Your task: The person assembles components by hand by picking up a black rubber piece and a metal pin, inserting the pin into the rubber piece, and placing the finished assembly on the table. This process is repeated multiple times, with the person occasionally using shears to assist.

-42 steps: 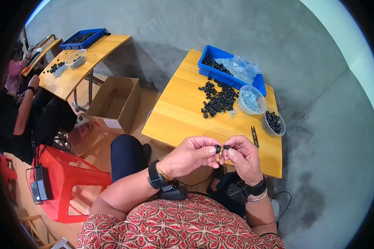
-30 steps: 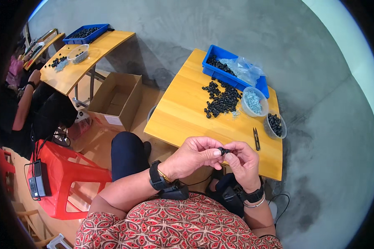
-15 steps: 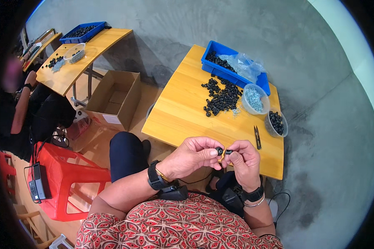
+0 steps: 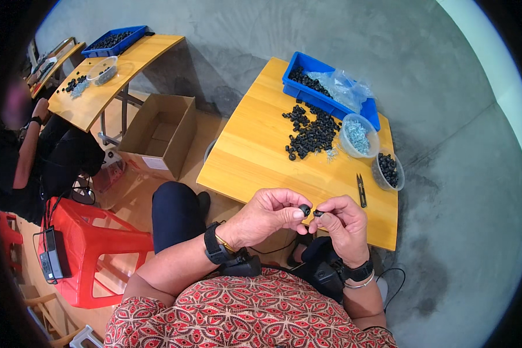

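Seen from above, a seated person holds both hands close together in front of their lap, just short of the near edge of a wooden tabletop (image 4: 255, 156). The left hand (image 4: 267, 217) pinches a small round black part (image 4: 304, 209) between thumb and fingers, and the right hand (image 4: 343, 223) pinches a smaller dark piece (image 4: 318, 213) just beside it. On the tabletop lie a pile of black parts (image 4: 310, 133), a blue bin (image 4: 325, 87), two clear bowls (image 4: 358, 134) and small snips (image 4: 361, 190).
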{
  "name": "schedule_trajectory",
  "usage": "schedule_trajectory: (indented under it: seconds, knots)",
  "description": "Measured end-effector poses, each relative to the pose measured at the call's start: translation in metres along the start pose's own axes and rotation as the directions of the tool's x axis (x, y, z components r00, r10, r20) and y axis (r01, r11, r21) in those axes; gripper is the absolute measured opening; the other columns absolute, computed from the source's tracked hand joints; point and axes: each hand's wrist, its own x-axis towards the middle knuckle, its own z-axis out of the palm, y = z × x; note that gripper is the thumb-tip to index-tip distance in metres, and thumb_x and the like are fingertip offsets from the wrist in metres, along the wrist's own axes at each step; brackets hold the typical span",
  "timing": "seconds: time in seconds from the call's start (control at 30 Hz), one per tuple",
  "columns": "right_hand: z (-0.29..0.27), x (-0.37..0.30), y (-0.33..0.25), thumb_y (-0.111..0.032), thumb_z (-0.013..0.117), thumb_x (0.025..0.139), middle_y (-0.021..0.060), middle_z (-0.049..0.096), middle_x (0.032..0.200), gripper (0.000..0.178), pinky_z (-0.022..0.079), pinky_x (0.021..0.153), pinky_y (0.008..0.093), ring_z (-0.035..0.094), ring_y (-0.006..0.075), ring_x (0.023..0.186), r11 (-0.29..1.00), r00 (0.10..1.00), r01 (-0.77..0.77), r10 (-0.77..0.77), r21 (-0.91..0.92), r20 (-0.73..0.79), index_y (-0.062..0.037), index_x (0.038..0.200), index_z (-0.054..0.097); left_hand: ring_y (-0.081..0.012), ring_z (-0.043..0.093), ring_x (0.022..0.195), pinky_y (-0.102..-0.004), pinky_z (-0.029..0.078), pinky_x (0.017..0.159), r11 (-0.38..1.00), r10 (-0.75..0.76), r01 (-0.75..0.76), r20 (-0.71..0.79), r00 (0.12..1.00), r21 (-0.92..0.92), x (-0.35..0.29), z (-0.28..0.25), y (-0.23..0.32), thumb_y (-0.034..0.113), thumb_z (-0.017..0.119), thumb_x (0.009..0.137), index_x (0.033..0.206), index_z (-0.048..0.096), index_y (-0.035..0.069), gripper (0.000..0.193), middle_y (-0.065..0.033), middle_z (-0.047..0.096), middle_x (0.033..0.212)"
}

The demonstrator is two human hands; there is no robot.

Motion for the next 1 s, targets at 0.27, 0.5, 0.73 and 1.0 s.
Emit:
schedule_trajectory:
  seconds: [0.27,0.5,0.73,1.0]
  knots:
    - [0.0027,0.0019,-0.0032,0.001,0.055,0.083,0.0060,0.056,0.081,0.010,0.046,0.061,0.0212,0.057,0.0105,0.068,0.971,0.996,0.089,-0.085,-0.220,0.027,0.0006,0.093,0.052,-0.0160,0.061,0.073,-0.0277,0.054,0.066,0.998,-0.018,0.019,0.011,1.000,-0.055,-0.0012,0.0010,0.0024,0.007,0.055,0.084,0.102,0.056,-0.003,0.020,-0.0096,0.062,0.085]
    - [0.0020,0.0036,0.0015,0.001,0.055,0.082,0.0062,0.056,0.082,0.010,0.046,0.059,0.0209,0.056,0.0105,0.067,0.948,0.989,0.145,-0.136,-0.283,0.050,-0.0004,0.091,0.052,-0.0149,0.061,0.073,-0.0306,0.055,0.065,0.999,-0.017,0.016,-0.015,1.000,-0.040,-0.0005,-0.0045,-0.0023,0.008,0.055,0.084,0.099,0.058,-0.002,0.019,-0.0090,0.062,0.085]
    - [0.0039,0.0048,0.0013,0.002,0.056,0.082,0.0075,0.057,0.081,0.008,0.045,0.058,0.0210,0.056,0.0107,0.066,0.913,0.983,0.181,-0.169,-0.365,0.064,-0.0005,0.089,0.053,-0.0146,0.061,0.072,-0.0297,0.056,0.064,1.000,-0.013,0.013,-0.020,1.000,-0.018,0.0000,-0.0059,-0.0039,0.008,0.056,0.083,0.098,0.058,-0.003,0.019,-0.0094,0.062,0.085]
    - [0.0028,0.0059,0.0019,0.003,0.056,0.080,0.0080,0.057,0.080,0.007,0.045,0.058,0.0223,0.056,0.0129,0.066,0.907,0.978,0.207,-0.183,-0.367,0.099,-0.0003,0.086,0.055,-0.0143,0.061,0.073,-0.0301,0.056,0.063,0.997,-0.030,0.028,-0.022,0.999,-0.071,-0.0002,-0.0058,-0.0044,0.009,0.057,0.083,0.098,0.059,-0.003,0.019,-0.0097,0.062,0.084]
